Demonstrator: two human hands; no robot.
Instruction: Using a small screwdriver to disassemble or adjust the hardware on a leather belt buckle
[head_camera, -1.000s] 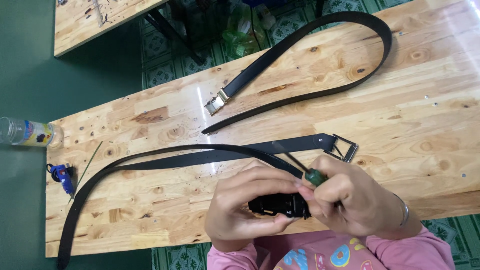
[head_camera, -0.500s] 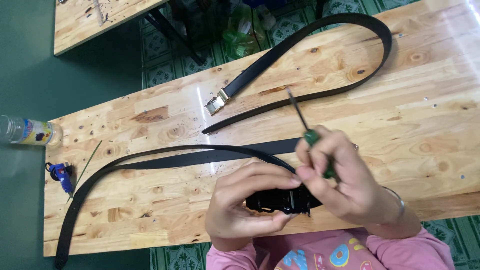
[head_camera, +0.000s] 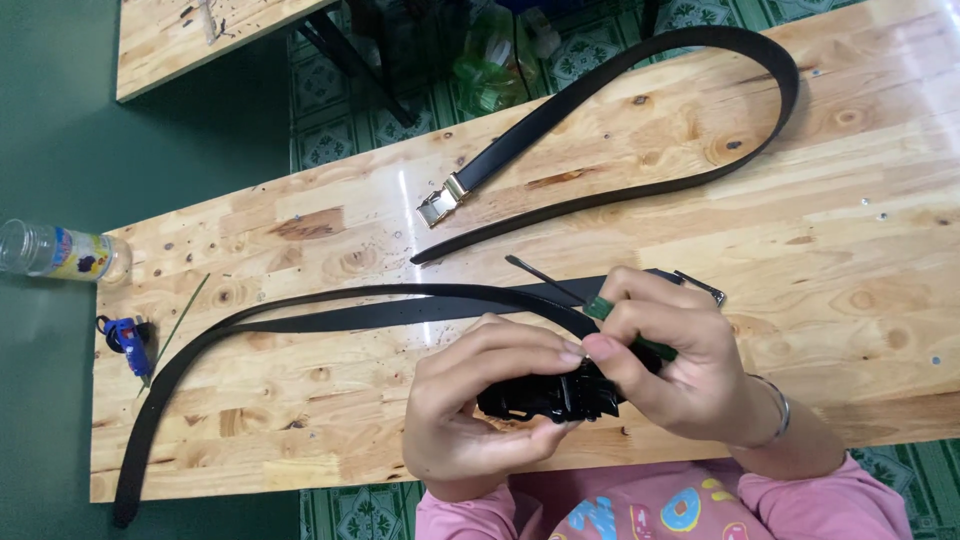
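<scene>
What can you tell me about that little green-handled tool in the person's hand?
The screwdriver is small, with a dark green handle that looks plastic and a thin dark metal shaft. The right hand grips the handle, hiding most of it. The shaft points up and left, its tip in the air above the wooden table, touching nothing. It lies across the nearer black belt in the view.

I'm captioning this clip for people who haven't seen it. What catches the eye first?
Low in the middle, the left hand grips a black plastic buckle while the right hand holds a green-handled screwdriver. Two long black leather belts curve across the pale wooden table: one with a gold buckle at the back, one nearer the hands.
</scene>
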